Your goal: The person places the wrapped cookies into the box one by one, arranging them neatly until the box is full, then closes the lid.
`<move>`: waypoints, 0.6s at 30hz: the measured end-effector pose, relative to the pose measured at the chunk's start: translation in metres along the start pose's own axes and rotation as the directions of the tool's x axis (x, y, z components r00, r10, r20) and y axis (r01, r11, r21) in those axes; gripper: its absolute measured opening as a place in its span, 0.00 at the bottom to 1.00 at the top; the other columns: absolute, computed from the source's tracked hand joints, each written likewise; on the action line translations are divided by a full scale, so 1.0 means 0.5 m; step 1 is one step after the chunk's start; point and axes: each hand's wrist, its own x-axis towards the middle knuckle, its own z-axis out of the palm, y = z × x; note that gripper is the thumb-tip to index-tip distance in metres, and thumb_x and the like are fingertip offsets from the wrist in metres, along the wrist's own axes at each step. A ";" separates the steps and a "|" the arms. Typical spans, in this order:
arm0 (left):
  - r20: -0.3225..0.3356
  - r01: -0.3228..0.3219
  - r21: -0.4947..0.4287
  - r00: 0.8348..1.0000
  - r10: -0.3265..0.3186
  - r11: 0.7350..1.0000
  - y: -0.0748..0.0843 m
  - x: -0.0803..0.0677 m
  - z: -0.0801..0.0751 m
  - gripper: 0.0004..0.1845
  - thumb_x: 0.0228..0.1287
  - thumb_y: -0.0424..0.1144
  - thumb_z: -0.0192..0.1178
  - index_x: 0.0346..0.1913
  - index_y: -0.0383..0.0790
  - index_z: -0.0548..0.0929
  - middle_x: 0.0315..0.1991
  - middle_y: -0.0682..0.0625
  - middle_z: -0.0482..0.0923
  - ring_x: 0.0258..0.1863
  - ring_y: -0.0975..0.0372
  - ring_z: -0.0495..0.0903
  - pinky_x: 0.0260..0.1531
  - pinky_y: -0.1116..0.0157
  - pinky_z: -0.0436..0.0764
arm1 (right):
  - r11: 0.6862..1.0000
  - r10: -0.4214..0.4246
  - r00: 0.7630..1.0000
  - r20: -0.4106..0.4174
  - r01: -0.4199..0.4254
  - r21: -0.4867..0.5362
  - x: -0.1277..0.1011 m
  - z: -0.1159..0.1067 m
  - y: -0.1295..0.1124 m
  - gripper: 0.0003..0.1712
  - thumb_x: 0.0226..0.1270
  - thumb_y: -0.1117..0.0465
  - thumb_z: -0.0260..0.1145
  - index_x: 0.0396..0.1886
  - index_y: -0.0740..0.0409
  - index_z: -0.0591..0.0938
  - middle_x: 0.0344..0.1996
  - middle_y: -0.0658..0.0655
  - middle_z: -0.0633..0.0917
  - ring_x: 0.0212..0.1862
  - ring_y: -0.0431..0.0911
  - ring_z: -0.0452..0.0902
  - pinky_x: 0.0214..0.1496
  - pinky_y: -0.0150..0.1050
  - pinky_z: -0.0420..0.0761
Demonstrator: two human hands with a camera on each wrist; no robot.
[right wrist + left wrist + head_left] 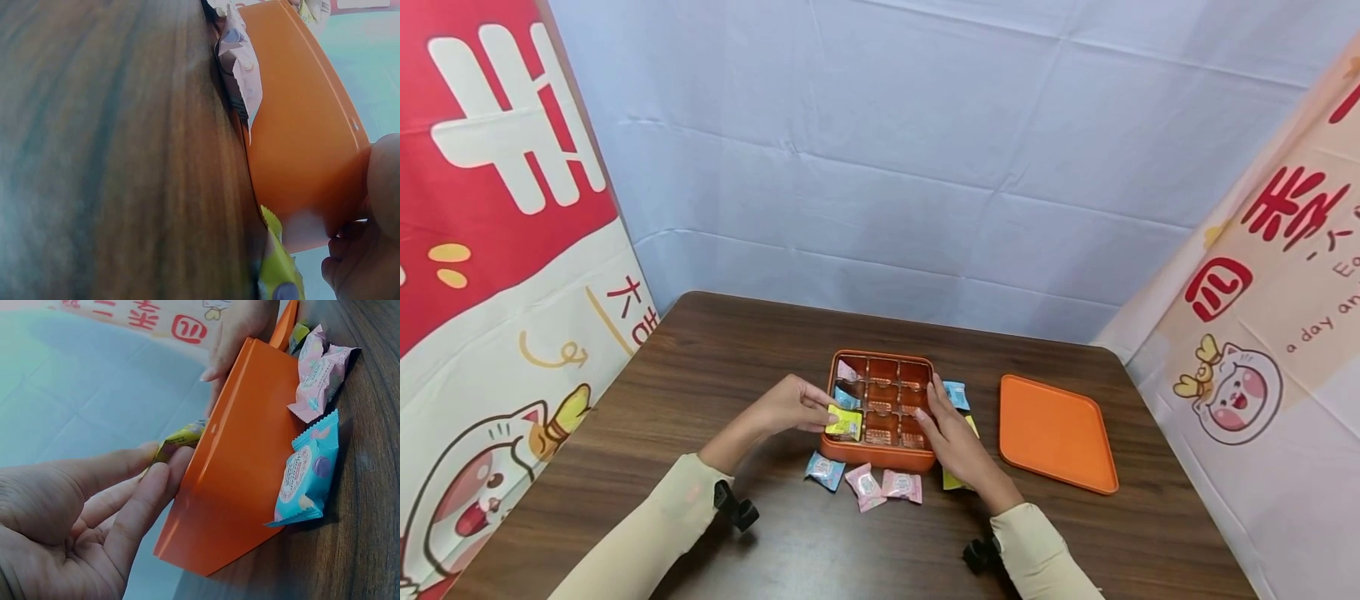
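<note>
My left hand (796, 406) pinches a yellow candy packet (844, 423) between thumb and fingers, at the front-left compartment of the orange divided box (880, 457). In the left wrist view the yellow packet (184, 439) tilts at the box rim. With thumb over the rim and fingers along the outside, my right hand (953, 433) holds the box's right wall. A pink packet (847, 372) sits in the back-left compartment and a blue one (847, 399) in the middle-left. A clear insert with several compartments lines the box.
Before the box lie a blue packet (824, 471) and two pink packets (866, 487). Right of it, partly behind my right hand, are another blue packet (956, 394) and yellow packets (952, 481). An orange lid or tray (1057, 433) lies farther right on the wooden table (760, 333).
</note>
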 end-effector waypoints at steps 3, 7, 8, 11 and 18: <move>-0.002 0.004 0.011 1.000 -0.004 1.000 0.005 0.001 0.004 0.12 0.62 0.29 0.70 0.47 0.26 0.88 0.37 0.40 0.89 0.36 0.55 0.89 0.42 0.51 0.87 | 1.000 0.000 1.000 0.000 0.000 -0.002 0.000 0.001 0.002 0.41 0.83 0.39 0.45 0.82 0.59 0.50 0.81 0.48 0.38 0.80 0.53 0.44 0.76 0.60 0.57; 0.000 0.002 0.022 1.000 -0.002 1.000 0.010 0.001 0.006 0.12 0.63 0.29 0.70 0.48 0.26 0.87 0.36 0.40 0.89 0.35 0.55 0.89 0.42 0.51 0.87 | 1.000 0.000 1.000 0.000 0.000 -0.003 0.000 0.001 0.001 0.41 0.83 0.40 0.45 0.82 0.59 0.50 0.81 0.48 0.38 0.80 0.53 0.44 0.76 0.60 0.57; 0.003 -0.002 0.024 1.000 0.002 1.000 0.011 0.001 0.006 0.13 0.63 0.29 0.70 0.48 0.26 0.87 0.36 0.40 0.89 0.35 0.55 0.89 0.42 0.51 0.87 | 1.000 0.000 1.000 -0.001 0.000 -0.003 0.000 0.000 0.000 0.41 0.83 0.40 0.45 0.82 0.60 0.50 0.81 0.48 0.38 0.80 0.53 0.44 0.76 0.60 0.57; 0.007 -0.012 0.029 1.000 0.012 1.000 0.012 0.002 0.005 0.14 0.63 0.30 0.70 0.49 0.25 0.87 0.37 0.40 0.89 0.35 0.55 0.89 0.42 0.50 0.87 | 1.000 0.002 1.000 -0.001 -0.002 -0.005 0.000 -0.002 -0.002 0.41 0.83 0.40 0.45 0.82 0.60 0.50 0.81 0.48 0.38 0.80 0.53 0.44 0.76 0.60 0.57; 0.005 -0.020 0.033 1.000 0.020 0.999 0.013 0.001 0.006 0.14 0.63 0.29 0.70 0.50 0.24 0.86 0.37 0.38 0.88 0.35 0.53 0.89 0.42 0.49 0.87 | 1.000 0.001 1.000 -0.001 -0.001 -0.014 0.000 -0.002 -0.002 0.40 0.83 0.41 0.46 0.82 0.59 0.50 0.81 0.48 0.39 0.80 0.53 0.44 0.76 0.60 0.57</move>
